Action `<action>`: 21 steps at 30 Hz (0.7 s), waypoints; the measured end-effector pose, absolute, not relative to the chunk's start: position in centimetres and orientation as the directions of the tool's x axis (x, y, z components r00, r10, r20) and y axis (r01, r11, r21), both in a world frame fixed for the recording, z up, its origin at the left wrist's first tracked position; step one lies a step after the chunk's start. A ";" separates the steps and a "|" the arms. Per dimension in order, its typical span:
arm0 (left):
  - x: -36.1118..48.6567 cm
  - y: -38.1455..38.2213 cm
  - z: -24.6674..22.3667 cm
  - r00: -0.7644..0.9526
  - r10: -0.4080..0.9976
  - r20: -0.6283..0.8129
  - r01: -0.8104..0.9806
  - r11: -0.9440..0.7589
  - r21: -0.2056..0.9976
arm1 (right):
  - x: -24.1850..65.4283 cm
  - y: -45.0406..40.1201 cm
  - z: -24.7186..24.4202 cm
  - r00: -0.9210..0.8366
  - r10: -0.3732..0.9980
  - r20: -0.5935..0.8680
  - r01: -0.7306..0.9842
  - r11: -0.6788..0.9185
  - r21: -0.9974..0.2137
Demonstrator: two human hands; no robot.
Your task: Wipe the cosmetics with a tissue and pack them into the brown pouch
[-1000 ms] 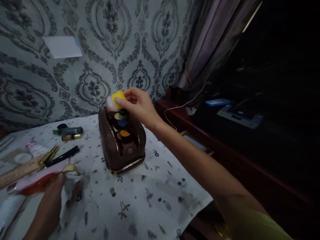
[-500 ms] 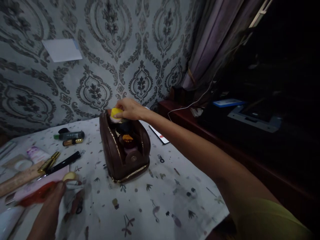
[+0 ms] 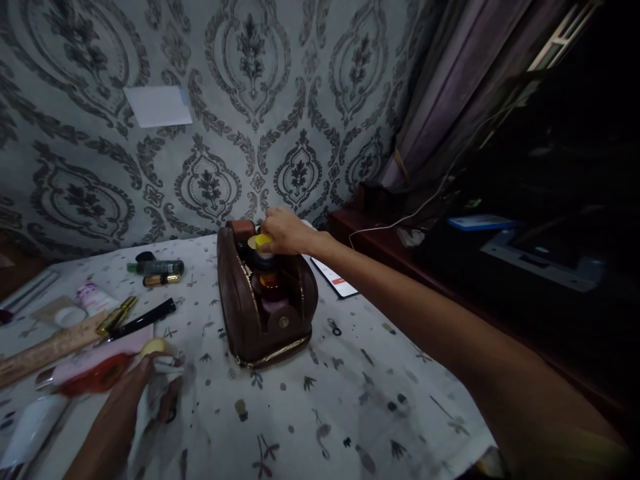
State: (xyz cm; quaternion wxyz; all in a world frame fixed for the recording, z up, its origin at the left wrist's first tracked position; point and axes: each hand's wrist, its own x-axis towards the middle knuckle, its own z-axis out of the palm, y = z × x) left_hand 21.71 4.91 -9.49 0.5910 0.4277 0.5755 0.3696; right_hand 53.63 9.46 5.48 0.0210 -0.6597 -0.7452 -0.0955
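My right hand (image 3: 286, 230) reaches over the far end of an open brown toiletry bag (image 3: 240, 313). Its fingers are closed around a small yellow-topped container (image 3: 263, 243), which is at the bag's opening. Inside the bag are an amber-coloured jar (image 3: 271, 283) and other dark items, partly hidden by the bag's sides. At the lower left, my left hand (image 3: 123, 403) is closed on a crumpled white cloth (image 3: 167, 365). A red bottle (image 3: 97, 375) and a round cream-coloured cap (image 3: 153, 347) lie right beside it; whether the hand touches them is unclear.
Several cosmetics lie at the left, among them a black tube (image 3: 143, 320), a gold-capped vial (image 3: 161, 280), a dark green bottle (image 3: 160, 267) and a white tube (image 3: 33, 430). A tablet-like screen (image 3: 340, 279) lies right of the bag. Patterned wallpaper (image 3: 240, 133) rises behind the table.
My right hand has lowered the yellow-topped container further into the bag's opening. The view has shifted, so everything appears further right. My left hand keeps its hold on the cloth.
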 end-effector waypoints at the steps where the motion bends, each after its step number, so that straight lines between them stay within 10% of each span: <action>1: 21.7 4.7 -9.4 0.080 0.926 -0.370 0.046 0.367 0.929 | 53.7 9.4 5.4 -0.121 0.981 0.154 0.986 0.101 0.132; 9: 20.4 4.4 -9.8 0.042 0.946 -0.321 0.145 0.312 0.939 | 54.4 9.0 4.9 -0.106 0.986 0.125 0.982 0.084 0.168; 21: 18.8 5.8 -10.8 -0.070 0.950 -0.305 0.270 0.312 0.911 | 55.0 8.1 6.1 -0.026 0.934 0.356 0.988 0.078 -0.131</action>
